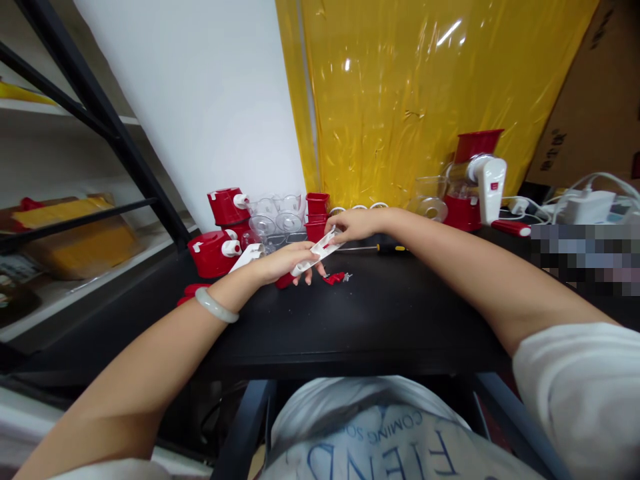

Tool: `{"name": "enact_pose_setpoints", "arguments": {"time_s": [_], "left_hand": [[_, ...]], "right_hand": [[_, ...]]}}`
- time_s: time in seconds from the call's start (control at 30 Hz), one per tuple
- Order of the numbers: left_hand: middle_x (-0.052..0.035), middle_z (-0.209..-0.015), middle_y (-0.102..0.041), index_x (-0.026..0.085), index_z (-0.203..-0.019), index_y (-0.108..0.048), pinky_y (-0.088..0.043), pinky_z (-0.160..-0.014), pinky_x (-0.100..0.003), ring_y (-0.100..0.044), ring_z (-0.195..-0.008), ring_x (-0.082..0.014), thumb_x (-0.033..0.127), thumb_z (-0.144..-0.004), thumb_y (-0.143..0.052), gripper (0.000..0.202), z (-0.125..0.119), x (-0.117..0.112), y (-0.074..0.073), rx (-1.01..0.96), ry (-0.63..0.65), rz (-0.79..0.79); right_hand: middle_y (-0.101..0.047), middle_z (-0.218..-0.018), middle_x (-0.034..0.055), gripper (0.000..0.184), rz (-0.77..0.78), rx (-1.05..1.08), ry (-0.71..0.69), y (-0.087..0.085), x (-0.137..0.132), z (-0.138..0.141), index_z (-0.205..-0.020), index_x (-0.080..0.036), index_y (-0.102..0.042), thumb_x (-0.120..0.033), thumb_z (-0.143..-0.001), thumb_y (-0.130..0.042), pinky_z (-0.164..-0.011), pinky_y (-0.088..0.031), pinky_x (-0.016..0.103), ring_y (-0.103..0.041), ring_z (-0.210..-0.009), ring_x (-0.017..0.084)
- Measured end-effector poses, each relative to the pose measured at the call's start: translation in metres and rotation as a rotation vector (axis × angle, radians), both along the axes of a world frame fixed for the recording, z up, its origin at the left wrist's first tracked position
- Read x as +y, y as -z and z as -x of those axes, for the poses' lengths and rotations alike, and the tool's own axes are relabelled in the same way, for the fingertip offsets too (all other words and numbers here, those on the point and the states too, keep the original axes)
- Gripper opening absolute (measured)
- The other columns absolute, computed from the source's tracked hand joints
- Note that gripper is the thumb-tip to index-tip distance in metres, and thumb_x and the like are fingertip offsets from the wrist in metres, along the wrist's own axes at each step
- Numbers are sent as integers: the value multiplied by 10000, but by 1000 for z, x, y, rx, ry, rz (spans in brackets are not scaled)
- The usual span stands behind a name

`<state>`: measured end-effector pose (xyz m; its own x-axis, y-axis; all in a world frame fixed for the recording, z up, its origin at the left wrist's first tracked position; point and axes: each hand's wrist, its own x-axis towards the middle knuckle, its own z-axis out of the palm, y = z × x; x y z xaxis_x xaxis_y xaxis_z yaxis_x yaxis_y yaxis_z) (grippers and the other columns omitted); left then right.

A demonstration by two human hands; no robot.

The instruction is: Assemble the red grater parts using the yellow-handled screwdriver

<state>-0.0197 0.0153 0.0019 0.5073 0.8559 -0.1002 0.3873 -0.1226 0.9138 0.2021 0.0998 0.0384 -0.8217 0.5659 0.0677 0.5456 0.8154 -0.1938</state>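
A white crank handle (311, 259) with a red grip (285, 281) is held slantwise above the black table, its hollow side facing up. My left hand (286, 261) is closed around its lower part. At the upper end, the fingers of my right hand (353, 225) are bent and pressed onto the handle, near a bit of red inside it. Just beyond, small red pieces (334, 279) and silvery screws (349, 276) lie on the tabletop. Behind my right hand is a screwdriver (391, 249) with a black and yellow handle.
Red grater bodies (213, 253), another white handle (247, 255), clear plastic cups (277, 210) and red hoppers (317, 217) stand at the back left. An assembled red and white grater (465, 193) is at the right, beside white cables (565, 197). Shelving (100, 267) borders the left.
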Motion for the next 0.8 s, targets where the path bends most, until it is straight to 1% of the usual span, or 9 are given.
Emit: {"name": "enact_pose_setpoints", "arguments": {"time_s": [0.13, 0.37, 0.5, 0.63, 0.8], "left_hand": [[-87, -879, -763, 144, -1088, -544, -431, -358, -190, -659, -520, -135, 336, -852, -605, 310, 0, -1, -1, 12, -3, 0], [-78, -901, -758, 139, -1186, -526, -437, -366, -192, -667, -547, -141, 319, -828, -623, 412, 0, -3, -3, 11, 31, 2], [-83, -921, -762, 145, -1209, -504, -438, -362, -196, -669, -555, -145, 328, -822, -623, 445, -1, -3, -3, 24, 52, 12], [-71, -913, -766, 166, -1199, -502, -425, -360, -184, -664, -552, -137, 324, -811, -625, 436, -1, -4, -2, 12, 64, 19], [-77, -923, -775, 166, -1218, -504, -437, -366, -180, -673, -570, -142, 324, -805, -631, 460, 0, -5, -3, 20, 95, 34]], "right_hand": [[-706, -1163, 120, 480, -5, -14, 7, -1, -1, 0, -1179, -151, -658, -530, -885, -638, -769, -446, 292, -648, -964, 219], [-697, -1063, 96, 492, -18, -53, 32, 0, -4, 3, -1077, -177, -640, -609, -842, -653, -706, -420, 286, -625, -900, 213], [-689, -1041, 98, 482, -35, -79, 43, 0, -9, 5, -1056, -173, -620, -604, -842, -647, -685, -406, 284, -609, -877, 211], [-679, -1032, 102, 475, -53, -108, 32, 1, -11, 6, -1038, -170, -610, -600, -839, -637, -670, -388, 285, -593, -846, 205], [-671, -1008, 89, 457, -17, -133, 28, 3, -9, 6, -1010, -180, -608, -600, -833, -633, -667, -390, 288, -585, -834, 196]]}}
